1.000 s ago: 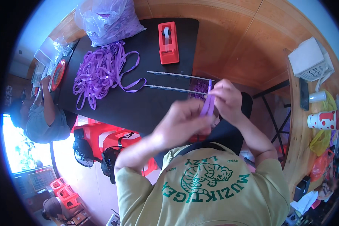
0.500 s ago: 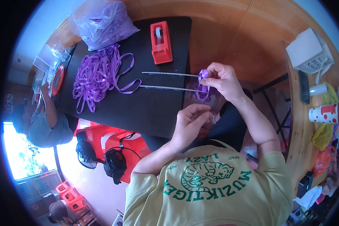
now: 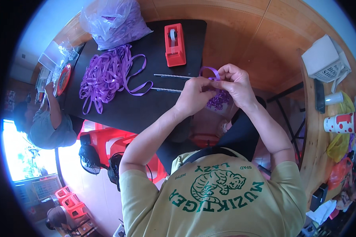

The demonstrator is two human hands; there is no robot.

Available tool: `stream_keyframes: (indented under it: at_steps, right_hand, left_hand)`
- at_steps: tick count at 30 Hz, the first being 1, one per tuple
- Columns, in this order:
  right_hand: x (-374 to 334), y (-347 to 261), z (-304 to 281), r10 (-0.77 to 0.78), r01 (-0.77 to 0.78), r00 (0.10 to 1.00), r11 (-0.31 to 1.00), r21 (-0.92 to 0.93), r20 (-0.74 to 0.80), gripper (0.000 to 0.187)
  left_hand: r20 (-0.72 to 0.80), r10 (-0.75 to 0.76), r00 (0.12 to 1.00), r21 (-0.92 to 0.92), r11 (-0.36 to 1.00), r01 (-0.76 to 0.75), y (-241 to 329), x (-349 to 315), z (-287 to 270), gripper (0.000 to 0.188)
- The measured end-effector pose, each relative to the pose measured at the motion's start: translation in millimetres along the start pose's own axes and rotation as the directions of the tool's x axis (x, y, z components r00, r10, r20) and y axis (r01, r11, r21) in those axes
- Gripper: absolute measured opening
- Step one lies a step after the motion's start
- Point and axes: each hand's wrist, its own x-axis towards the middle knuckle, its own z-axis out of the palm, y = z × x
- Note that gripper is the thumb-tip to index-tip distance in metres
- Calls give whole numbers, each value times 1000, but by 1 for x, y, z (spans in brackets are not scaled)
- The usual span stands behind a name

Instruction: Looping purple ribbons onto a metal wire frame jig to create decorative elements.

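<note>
My right hand (image 3: 236,86) pinches a loop of purple ribbon (image 3: 211,70) just off the table's right edge. Beside it, my left hand (image 3: 193,95) is closed with its fingertips meeting the right hand's at the ribbon; the exact grip is partly hidden. Two thin twisted metal rods, a far rod (image 3: 171,75) and a near rod (image 3: 166,90), stick out over the tabletop, their right ends covered by my hands. A strand runs from the near rod's tip to a tangled heap of purple ribbon (image 3: 103,75). Small purple pieces (image 3: 218,102) lie below my hands.
On the black table (image 3: 126,112) stand a red tape dispenser (image 3: 175,45) and a plastic bag of purple ribbon (image 3: 116,25). A co-worker (image 3: 51,122) sits at the left. Red stools (image 3: 106,140) are near the table. A wooden counter (image 3: 314,158) holds a dotted cup (image 3: 339,123).
My left hand has risen from below the rods to meet my right hand, now covering the rods' right part. The ribbon loop has shifted and stands up above my fingers.
</note>
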Motion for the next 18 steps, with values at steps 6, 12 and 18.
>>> stream_keyframes:
  at_steps: [6,12,18]
  right_hand:
    - [13,2,-1,-27,35,996,995,91,-91,19]
    - [29,8,-10,31,-1,989,980,201,-143,23]
    - [34,17,-18,55,7,971,966,259,-232,28]
  left_hand:
    - [124,-143,982,-182,969,165,3,23,-4,15]
    - [145,-184,972,-142,968,205,-3,47,-6,14]
    - [150,-319,936,-168,925,342,17,57,-3,7]
